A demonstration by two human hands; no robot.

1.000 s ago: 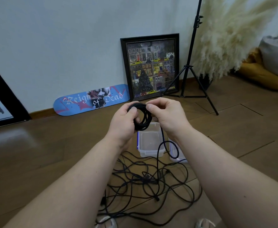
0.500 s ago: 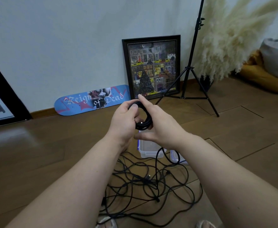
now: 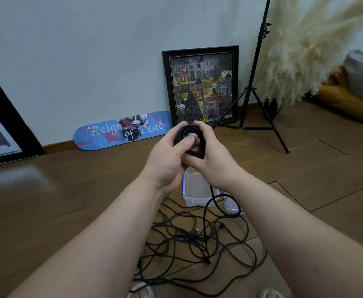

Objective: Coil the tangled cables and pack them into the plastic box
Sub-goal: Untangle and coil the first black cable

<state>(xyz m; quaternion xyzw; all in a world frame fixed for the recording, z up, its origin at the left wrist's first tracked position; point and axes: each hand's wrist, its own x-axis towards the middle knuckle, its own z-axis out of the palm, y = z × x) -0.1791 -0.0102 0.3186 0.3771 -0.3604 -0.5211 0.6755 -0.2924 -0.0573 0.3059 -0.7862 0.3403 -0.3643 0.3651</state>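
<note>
The wooden floor (image 3: 68, 201) carries tangled black cables (image 3: 197, 250); a clear plastic box (image 3: 195, 190); its lid (image 3: 232, 206) beside it.

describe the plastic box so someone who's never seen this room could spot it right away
Start at the framed picture leaning on the wall, then come down past both hands. The plastic box sits open on the wood floor beyond the cable tangle; it is clear, unlike its blue-trimmed lid beside it.
</note>
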